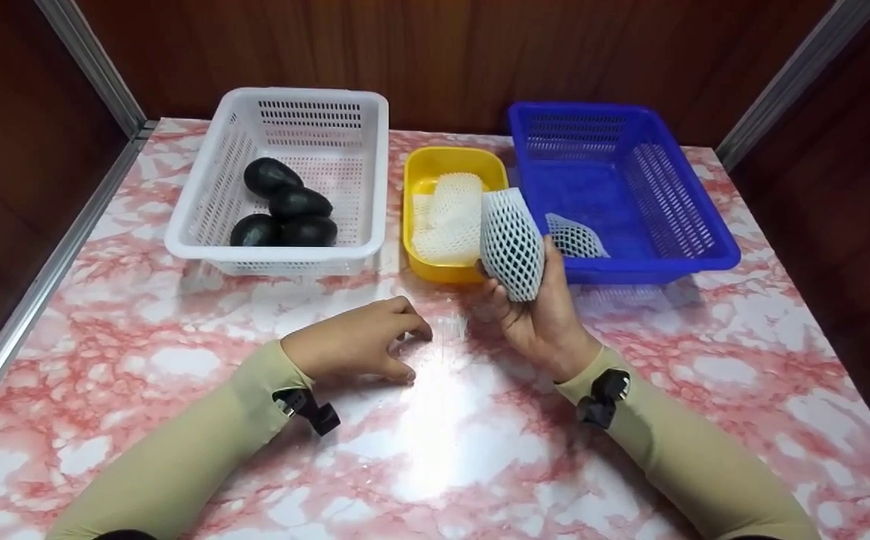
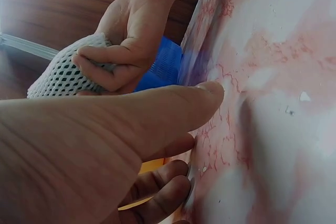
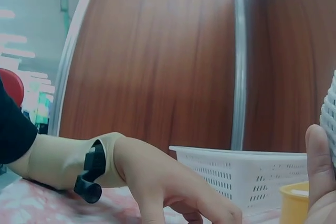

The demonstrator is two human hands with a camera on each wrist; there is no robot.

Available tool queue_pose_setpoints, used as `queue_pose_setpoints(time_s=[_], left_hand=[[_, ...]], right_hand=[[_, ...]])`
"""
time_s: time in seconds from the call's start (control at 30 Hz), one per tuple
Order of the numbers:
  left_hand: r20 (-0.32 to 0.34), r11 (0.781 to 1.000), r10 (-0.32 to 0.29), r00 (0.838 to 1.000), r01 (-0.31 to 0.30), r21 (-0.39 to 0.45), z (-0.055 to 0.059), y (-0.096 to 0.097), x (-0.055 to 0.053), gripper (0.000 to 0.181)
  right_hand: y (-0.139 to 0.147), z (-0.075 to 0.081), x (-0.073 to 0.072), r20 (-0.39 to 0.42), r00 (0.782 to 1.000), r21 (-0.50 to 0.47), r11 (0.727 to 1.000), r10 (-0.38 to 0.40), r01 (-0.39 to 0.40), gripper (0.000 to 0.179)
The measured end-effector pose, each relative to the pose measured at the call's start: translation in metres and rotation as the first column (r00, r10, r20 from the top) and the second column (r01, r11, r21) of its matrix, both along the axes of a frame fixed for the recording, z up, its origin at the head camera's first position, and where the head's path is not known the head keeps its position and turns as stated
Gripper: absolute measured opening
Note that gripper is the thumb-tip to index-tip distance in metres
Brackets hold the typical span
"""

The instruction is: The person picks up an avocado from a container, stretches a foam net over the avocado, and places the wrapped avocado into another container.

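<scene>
Above the table, near the adjoining edges of tub and blue basket: one netted fruit, white mesh, dark skin showing through, narrower end down, top leaning slightly left. Gripped in my right hand, thumb along its right side, fingers curled round from the left.

My left hand: relaxed, palm down, low over the table, fingers loosely bent; whether the fingertips touch the surface, I cannot tell.

Yellow tub: middle of the row, holding several white nets.

Blue basket: right of the tub, perforated; one sleeved fruit lying at its near left corner.

White basket: left of the tub, perforated; four dark fruits grouped towards the near side.

Tan sleeves: two, each with a black wrist camera.

Wood panels: behind and to both sides.
</scene>
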State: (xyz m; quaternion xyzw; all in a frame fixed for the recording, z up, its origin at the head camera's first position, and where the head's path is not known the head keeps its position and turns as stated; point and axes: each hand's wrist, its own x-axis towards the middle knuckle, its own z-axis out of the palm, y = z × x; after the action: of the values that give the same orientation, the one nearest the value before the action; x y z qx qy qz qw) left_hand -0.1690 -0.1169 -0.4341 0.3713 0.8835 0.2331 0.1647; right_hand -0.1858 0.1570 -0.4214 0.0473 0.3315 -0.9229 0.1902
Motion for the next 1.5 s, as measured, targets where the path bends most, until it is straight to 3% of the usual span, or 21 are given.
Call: queue_pose_setpoints(time_s=[0.17, 0.3, 0.4, 0.43, 0.47, 0.5, 0.53, 0.57, 0.63, 0.67, 0.7, 0.73, 0.77, 0.8, 0.9, 1.0, 1.07, 1.13, 1.2, 1.33, 1.5], left_hand=[[-0.004, 1.0, 0.002, 1.0, -0.002, 0.004, -0.002, 0.0, 0.0, 0.055], [-0.014, 1.0, 0.002, 1.0, -0.001, 0.021, -0.002, 0.0, 0.0, 0.054], [-0.036, 1.0, -0.003, 0.999, 0.004, 0.03, -0.002, 0.0, 0.0, 0.052], [-0.04, 1.0, -0.002, 0.999, 0.003, 0.03, -0.003, 0.0, 0.0, 0.052], [-0.044, 1.0, -0.002, 0.999, 0.003, 0.029, -0.003, 0.0, 0.0, 0.052], [-0.046, 1.0, 0.0, 0.999, 0.001, 0.027, -0.003, 0.001, 0.0, 0.051], [-0.046, 1.0, 0.003, 0.999, -0.002, 0.025, -0.004, 0.001, 0.0, 0.049], [-0.043, 1.0, 0.007, 0.999, -0.006, 0.024, -0.004, 0.001, 0.0, 0.046], [-0.039, 1.0, 0.013, 0.999, -0.012, 0.022, -0.005, 0.002, 0.0, 0.044], [-0.039, 1.0, 0.013, 0.999, -0.012, 0.024, -0.006, 0.002, -0.001, 0.043], [-0.044, 1.0, 0.014, 0.999, -0.013, 0.025, -0.006, 0.002, -0.001, 0.042], [-0.048, 1.0, 0.014, 0.999, -0.013, 0.026, -0.006, 0.002, -0.001, 0.043], [-0.051, 1.0, 0.013, 0.999, -0.012, 0.027, -0.007, 0.002, -0.001, 0.044], [-0.057, 1.0, 0.011, 0.998, -0.01, 0.026, -0.007, 0.002, -0.001, 0.045], [-0.075, 1.0, 0.001, 0.997, 0.001, 0.024, -0.008, 0.002, 0.0, 0.046], [-0.078, 1.0, -0.001, 0.997, 0.003, 0.023, -0.008, 0.002, 0.001, 0.045], [-0.076, 1.0, 0.002, 0.997, 0.0, 0.022, -0.008, 0.002, 0.001, 0.045], [-0.073, 1.0, 0.007, 0.997, -0.006, 0.019, -0.008, 0.002, 0.001, 0.045], [-0.078, 1.0, 0.008, 0.997, -0.007, 0.013, -0.008, 0.001, 0.0, 0.046], [-0.089, 1.0, 0.002, 0.996, -0.002, 0.005, -0.008, 0.002, 0.001, 0.049], [-0.076, 1.0, 0.007, 0.997, -0.007, 0.0, -0.007, 0.003, 0.001, 0.05]], right_hand=[[0.001, -0.002, 0.001, -0.025, 1.0, 0.015, 1.0, -0.01, 0.011, 0.07], [0.001, -0.003, 0.003, -0.167, 0.986, 0.081, 0.997, 0.006, 0.008, 0.065], [-0.001, -0.004, 0.005, -0.342, 0.94, 0.181, 0.981, 0.002, 0.064, 0.054], [-0.002, -0.003, 0.006, -0.411, 0.912, 0.223, 0.969, -0.009, 0.11, 0.049], [-0.002, -0.003, 0.007, -0.505, 0.863, 0.286, 0.94, -0.017, 0.186, 0.048], [-0.003, -0.003, 0.007, -0.616, 0.788, 0.347, 0.896, -0.005, 0.277, 0.05], [-0.002, -0.003, 0.007, -0.733, 0.679, 0.396, 0.829, 0.027, 0.395, 0.054], [-0.001, -0.003, 0.007, -0.842, 0.533, 0.413, 0.738, 0.087, 0.533, 0.056], [0.0, -0.004, 0.004, -0.96, 0.161, 0.262, 0.533, 0.229, 0.804, 0.062], [0.001, -0.005, 0.001, -0.956, -0.014, 0.126, 0.454, 0.292, 0.882, 0.062], [0.001, -0.006, -0.001, -0.925, -0.158, -0.001, 0.414, 0.346, 0.91, 0.06], [0.002, -0.008, -0.003, -0.885, -0.258, -0.098, 0.385, 0.389, 0.918, 0.057], [0.002, -0.009, -0.004, -0.85, -0.32, -0.16, 0.374, 0.418, 0.914, 0.052], [0.002, -0.009, -0.004, -0.828, -0.35, -0.193, 0.364, 0.437, 0.911, 0.049], [0.003, -0.011, -0.003, -0.807, -0.356, -0.2, 0.348, 0.472, 0.916, 0.044], [0.004, -0.011, -0.003, -0.811, -0.349, -0.186, 0.359, 0.469, 0.915, 0.048], [0.005, -0.01, -0.004, -0.826, -0.335, -0.171, 0.364, 0.454, 0.916, 0.054], [0.007, -0.009, -0.005, -0.841, -0.305, -0.148, 0.352, 0.447, 0.924, 0.059], [0.009, -0.006, -0.005, -0.855, -0.265, -0.123, 0.322, 0.447, 0.939, 0.063], [0.017, 0.005, -0.009, -0.876, -0.169, -0.073, 0.222, 0.453, 0.972, 0.067], [0.037, 0.019, -0.018, -0.93, 0.003, 0.056, 0.134, 0.367, 0.989, 0.069]])
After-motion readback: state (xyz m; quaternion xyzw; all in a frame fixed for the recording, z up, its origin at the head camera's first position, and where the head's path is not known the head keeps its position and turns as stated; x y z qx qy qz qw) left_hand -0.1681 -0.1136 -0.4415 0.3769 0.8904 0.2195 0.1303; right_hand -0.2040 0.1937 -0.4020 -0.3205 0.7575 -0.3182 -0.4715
